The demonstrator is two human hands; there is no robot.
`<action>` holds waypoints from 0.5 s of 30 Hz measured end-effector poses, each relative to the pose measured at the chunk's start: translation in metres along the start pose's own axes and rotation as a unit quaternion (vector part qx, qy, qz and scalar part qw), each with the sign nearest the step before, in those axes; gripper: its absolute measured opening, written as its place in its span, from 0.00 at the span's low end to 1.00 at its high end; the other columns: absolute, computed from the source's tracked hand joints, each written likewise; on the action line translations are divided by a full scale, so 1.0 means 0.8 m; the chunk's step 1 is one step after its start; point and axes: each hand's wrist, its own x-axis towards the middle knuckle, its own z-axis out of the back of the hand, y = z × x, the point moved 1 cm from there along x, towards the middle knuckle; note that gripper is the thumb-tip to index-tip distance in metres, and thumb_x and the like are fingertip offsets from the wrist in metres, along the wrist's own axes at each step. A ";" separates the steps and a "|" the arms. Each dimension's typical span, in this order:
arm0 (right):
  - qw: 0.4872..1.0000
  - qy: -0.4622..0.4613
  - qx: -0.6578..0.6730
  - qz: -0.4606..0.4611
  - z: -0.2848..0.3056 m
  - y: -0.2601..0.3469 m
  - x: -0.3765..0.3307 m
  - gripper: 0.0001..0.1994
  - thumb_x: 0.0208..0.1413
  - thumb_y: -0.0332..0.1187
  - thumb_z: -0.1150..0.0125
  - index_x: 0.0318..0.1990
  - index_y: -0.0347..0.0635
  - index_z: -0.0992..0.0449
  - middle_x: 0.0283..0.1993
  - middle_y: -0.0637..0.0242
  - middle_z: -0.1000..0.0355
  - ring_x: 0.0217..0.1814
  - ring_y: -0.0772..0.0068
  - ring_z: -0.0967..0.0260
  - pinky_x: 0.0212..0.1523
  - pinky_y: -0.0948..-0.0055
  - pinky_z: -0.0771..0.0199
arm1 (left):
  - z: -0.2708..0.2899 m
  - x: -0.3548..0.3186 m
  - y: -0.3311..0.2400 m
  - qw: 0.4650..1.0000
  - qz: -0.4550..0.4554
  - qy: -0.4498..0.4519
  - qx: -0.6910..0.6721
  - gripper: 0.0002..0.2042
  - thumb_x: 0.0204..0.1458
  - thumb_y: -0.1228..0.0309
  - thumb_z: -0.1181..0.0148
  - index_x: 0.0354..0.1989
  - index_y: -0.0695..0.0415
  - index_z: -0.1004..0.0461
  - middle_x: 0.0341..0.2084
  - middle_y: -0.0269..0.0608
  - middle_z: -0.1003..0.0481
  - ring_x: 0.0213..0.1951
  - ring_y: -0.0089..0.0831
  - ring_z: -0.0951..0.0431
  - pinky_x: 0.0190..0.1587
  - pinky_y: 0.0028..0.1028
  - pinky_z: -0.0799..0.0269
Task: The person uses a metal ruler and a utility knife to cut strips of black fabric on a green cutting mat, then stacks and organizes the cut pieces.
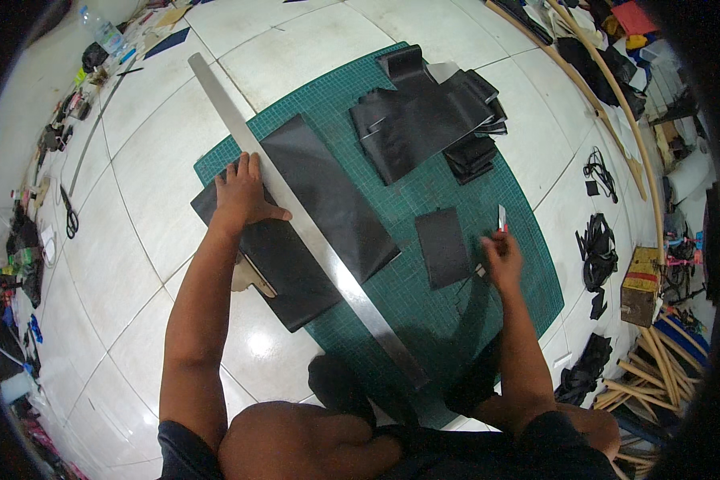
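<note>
Ruler pinned over black sheet on the green cutting mat (456, 312), knife hand off to its side.

The left hand (240, 196) presses flat, fingers spread, on the long steel ruler (296, 200) across the black sheet (328, 200); the right hand (500, 260) is closed around what seems a utility knife (502, 218), right of the ruler. Judged: a cut is being set up; the blade must meet the ruler's edge. Open mat lies between.

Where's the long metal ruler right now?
In the head view the ruler lies diagonally across the black sheet on the green mat, with the left hand pressing beside its left edge.
</note>
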 end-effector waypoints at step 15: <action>0.990 -0.119 0.074 0.016 -0.022 0.010 -0.032 0.19 0.65 0.43 0.43 0.49 0.35 0.33 0.40 0.45 0.28 0.42 0.43 0.29 0.46 0.50 0.29 | -0.017 0.015 0.009 0.999 -0.009 0.036 -0.038 0.74 0.16 0.43 0.16 0.71 0.69 0.57 0.72 0.64 0.55 0.73 0.61 0.55 0.71 0.47 0.46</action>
